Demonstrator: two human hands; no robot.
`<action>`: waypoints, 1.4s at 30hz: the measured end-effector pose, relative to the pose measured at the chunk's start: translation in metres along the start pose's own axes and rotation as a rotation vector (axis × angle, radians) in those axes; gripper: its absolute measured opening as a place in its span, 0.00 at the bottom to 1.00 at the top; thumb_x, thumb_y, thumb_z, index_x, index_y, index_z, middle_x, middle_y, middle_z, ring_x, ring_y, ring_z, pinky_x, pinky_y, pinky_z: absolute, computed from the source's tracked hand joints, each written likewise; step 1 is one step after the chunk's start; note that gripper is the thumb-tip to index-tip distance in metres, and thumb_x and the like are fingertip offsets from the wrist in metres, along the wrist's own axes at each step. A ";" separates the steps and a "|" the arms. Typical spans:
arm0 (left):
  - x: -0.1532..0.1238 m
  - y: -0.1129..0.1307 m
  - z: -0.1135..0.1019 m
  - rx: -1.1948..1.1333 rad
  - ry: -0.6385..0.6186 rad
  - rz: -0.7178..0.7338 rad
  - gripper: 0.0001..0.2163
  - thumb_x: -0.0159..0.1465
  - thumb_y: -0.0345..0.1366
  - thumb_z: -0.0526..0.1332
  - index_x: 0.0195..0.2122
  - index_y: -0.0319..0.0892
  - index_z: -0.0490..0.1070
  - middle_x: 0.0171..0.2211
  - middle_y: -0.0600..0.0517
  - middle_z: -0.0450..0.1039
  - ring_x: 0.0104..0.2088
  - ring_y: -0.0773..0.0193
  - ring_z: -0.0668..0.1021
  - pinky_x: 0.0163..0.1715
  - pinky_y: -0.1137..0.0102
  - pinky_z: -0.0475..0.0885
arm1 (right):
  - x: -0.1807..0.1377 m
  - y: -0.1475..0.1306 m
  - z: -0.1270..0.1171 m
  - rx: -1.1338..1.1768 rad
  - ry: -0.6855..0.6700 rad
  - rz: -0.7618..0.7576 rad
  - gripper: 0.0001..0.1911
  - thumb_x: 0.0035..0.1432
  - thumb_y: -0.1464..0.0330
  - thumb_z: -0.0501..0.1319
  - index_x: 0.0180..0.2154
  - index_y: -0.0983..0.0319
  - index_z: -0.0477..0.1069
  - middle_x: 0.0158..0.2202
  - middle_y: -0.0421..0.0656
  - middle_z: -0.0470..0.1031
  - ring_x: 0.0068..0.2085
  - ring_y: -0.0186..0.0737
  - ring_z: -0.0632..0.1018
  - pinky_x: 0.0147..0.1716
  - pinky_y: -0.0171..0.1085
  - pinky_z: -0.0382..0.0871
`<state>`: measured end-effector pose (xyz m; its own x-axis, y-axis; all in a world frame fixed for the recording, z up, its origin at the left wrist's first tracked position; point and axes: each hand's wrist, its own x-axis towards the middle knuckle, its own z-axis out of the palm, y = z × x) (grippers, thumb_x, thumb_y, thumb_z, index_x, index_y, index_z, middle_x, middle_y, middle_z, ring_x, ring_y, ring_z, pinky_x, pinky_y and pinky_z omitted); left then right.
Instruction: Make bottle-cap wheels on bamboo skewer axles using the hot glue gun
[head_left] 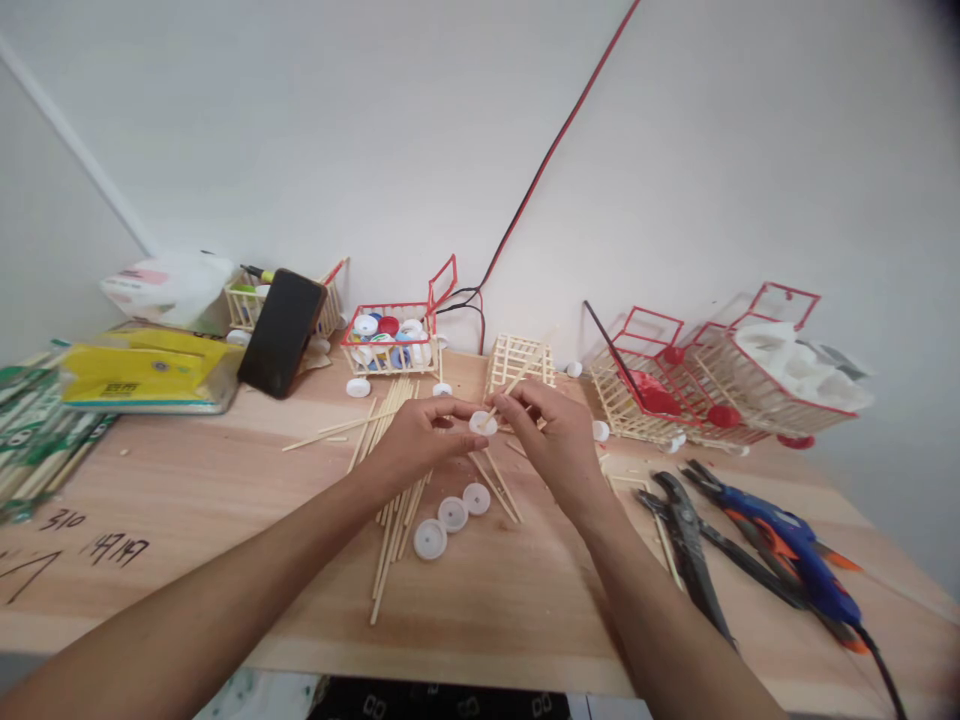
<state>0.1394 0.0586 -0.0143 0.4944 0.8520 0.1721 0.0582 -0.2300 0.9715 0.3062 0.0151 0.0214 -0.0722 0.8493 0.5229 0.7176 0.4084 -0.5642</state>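
Between the thumb and fingers of my left hand is a white bottle cap, held above the table. A thin wooden stick is pinched in my right hand, slanting up and to the right, with its lower end at the cap. Whether the stick passes through the cap I cannot tell. Below my hands lie three more white caps in a slanting row, each with a small mark at its centre. A pile of loose wooden sticks lies beneath my left hand and forearm.
A small stick frame stands behind my hands. A red-rimmed stick cart holds coloured caps; more carts stand right. Pliers and a blue glue gun lie right. A phone and yellow packet are left.
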 end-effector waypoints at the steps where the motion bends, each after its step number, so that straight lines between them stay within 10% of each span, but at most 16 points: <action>1: 0.000 0.001 0.000 0.011 -0.008 -0.005 0.14 0.53 0.36 0.68 0.41 0.40 0.76 0.41 0.50 0.78 0.41 0.61 0.77 0.44 0.68 0.69 | 0.000 0.000 0.000 -0.004 -0.004 -0.001 0.13 0.62 0.66 0.56 0.26 0.62 0.68 0.25 0.38 0.70 0.27 0.33 0.69 0.28 0.32 0.58; 9: -0.001 0.009 0.001 0.189 -0.076 0.054 0.21 0.54 0.30 0.65 0.51 0.40 0.71 0.47 0.47 0.75 0.48 0.58 0.75 0.48 0.65 0.67 | 0.000 0.003 0.002 -0.042 -0.063 -0.034 0.14 0.63 0.67 0.55 0.23 0.62 0.65 0.23 0.37 0.66 0.26 0.32 0.67 0.27 0.32 0.56; 42: -0.005 0.010 0.004 0.299 0.011 0.102 0.11 0.53 0.34 0.65 0.39 0.42 0.73 0.39 0.52 0.76 0.40 0.61 0.75 0.42 0.68 0.67 | 0.000 0.004 0.004 -0.038 -0.069 -0.040 0.15 0.62 0.66 0.55 0.23 0.61 0.63 0.22 0.37 0.65 0.26 0.32 0.66 0.27 0.32 0.56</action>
<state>0.1407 0.0505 -0.0059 0.5019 0.8219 0.2694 0.2622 -0.4414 0.8582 0.3065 0.0178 0.0162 -0.1481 0.8541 0.4986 0.7391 0.4306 -0.5180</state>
